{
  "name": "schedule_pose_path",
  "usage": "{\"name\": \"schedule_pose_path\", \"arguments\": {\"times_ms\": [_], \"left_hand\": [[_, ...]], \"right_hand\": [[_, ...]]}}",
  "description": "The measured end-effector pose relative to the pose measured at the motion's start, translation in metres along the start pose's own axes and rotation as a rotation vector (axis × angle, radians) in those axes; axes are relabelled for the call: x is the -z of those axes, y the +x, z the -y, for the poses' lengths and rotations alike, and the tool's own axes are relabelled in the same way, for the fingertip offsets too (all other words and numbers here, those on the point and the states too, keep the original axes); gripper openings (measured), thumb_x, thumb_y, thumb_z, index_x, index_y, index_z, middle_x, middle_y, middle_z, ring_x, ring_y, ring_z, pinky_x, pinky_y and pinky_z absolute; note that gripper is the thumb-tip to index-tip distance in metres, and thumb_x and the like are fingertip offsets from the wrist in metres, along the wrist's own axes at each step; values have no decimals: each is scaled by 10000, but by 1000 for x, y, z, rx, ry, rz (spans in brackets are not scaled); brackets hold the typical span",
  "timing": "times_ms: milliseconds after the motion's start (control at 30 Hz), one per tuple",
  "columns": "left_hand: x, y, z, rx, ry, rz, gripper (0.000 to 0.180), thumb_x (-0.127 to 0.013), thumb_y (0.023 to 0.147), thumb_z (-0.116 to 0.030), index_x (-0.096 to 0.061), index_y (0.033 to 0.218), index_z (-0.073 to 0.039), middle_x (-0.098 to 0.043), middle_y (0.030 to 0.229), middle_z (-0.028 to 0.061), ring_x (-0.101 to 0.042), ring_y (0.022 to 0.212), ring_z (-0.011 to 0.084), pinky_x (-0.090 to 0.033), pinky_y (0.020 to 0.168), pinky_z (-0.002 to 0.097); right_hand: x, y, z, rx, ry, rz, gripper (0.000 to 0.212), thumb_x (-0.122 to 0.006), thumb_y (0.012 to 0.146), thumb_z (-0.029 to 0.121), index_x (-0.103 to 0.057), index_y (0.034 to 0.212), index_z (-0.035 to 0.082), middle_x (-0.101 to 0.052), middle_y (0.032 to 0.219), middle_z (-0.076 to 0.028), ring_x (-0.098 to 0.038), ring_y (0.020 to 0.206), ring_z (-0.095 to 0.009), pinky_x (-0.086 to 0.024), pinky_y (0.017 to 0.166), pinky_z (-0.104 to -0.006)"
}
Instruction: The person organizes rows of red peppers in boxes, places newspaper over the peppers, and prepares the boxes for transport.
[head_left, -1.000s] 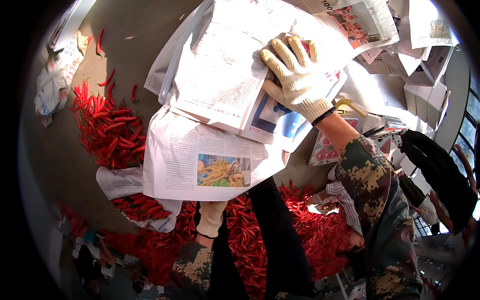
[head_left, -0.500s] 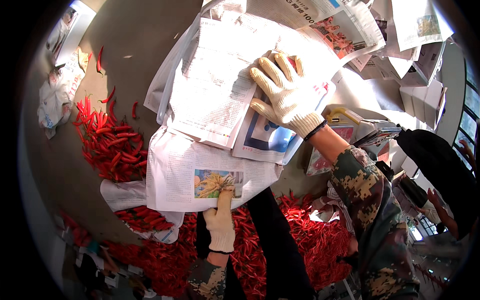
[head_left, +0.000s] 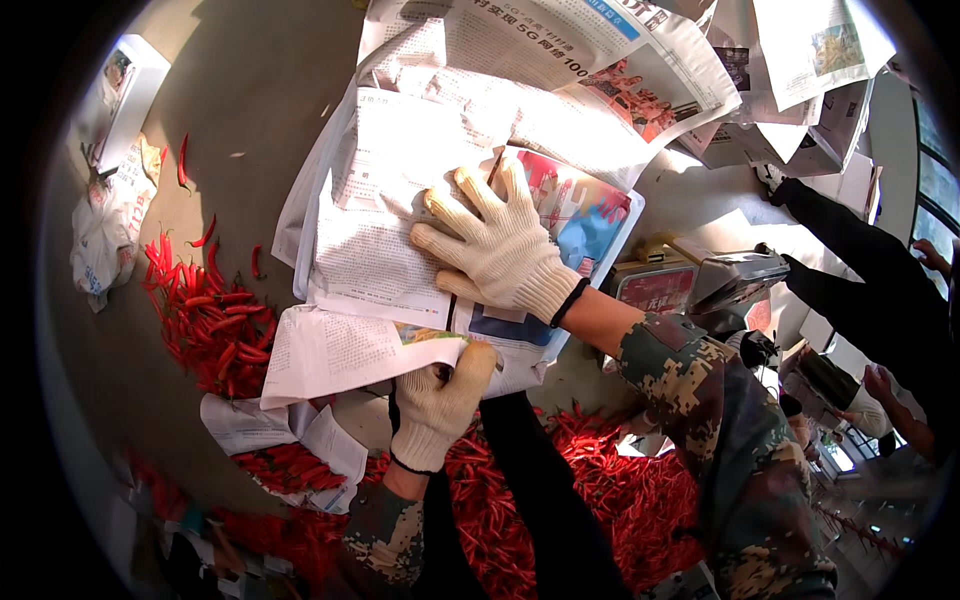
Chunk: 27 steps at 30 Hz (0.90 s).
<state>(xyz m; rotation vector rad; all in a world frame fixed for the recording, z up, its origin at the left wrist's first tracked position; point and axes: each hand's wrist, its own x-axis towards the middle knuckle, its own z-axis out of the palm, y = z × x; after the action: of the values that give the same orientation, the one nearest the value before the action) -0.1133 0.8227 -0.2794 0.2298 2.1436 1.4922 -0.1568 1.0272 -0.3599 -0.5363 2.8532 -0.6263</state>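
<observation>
My right hand [head_left: 497, 240], in a cream knit glove, lies with spread fingers on a newspaper sheet [head_left: 385, 190] covering a pale box [head_left: 625, 240]. Its fingers are apart and hold nothing. My left hand [head_left: 440, 405], gloved the same way, pinches the near edge of a newspaper flap [head_left: 335, 355] between thumb and fingers. That flap is partly turned over toward the box. A colourful printed page [head_left: 575, 205] shows beside my right hand. At the far side, another newspaper sheet [head_left: 540, 55] stands up loosely. What lies under the paper is hidden.
Red chili peppers form a small pile [head_left: 225, 320] at left and a large heap [head_left: 600, 500] around my legs. A white plastic bag [head_left: 108, 225] lies far left. Newspaper-lined boxes [head_left: 820, 120] stand far right, near a person's dark sleeve [head_left: 840, 215].
My right hand has slid left and nearer across the paper. My left hand has moved up, lifting and folding the near newspaper flap. The whole view has shifted slightly.
</observation>
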Motion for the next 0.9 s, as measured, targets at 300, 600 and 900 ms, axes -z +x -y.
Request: {"name": "schedule_pose_path", "arguments": {"times_ms": [300, 600, 900], "left_hand": [[29, 116, 57, 933, -1068, 356, 411, -625, 1095, -294, -683, 1361, 14, -764, 1230, 170, -775, 1026, 346, -658, 850, 478], [23, 127, 53, 877, -903, 441, 440, -691, 1062, -243, -636, 1410, 21, -738, 1262, 195, -761, 1063, 373, -645, 872, 496], [12, 113, 36, 741, -545, 383, 396, -675, 1033, -40, -654, 1417, 57, -745, 1267, 203, -772, 1088, 329, -673, 917, 450]], "right_hand": [[42, -81, 22, -467, 282, -551, 301, -740, 960, 136, -741, 1251, 57, -729, 1244, -142, -713, 1150, -350, -552, 1041, -514], [-67, -153, 209, -1519, 2675, -919, 435, -631, 1140, 379, -625, 1463, 88, -697, 1299, -108, -641, 1313, -353, -520, 1170, -645], [-71, -185, 184, -1185, 3009, -1192, 404, -626, 1127, 303, -609, 1481, 108, -685, 1450, -177, -726, 1158, -366, -614, 1015, -600]]}}
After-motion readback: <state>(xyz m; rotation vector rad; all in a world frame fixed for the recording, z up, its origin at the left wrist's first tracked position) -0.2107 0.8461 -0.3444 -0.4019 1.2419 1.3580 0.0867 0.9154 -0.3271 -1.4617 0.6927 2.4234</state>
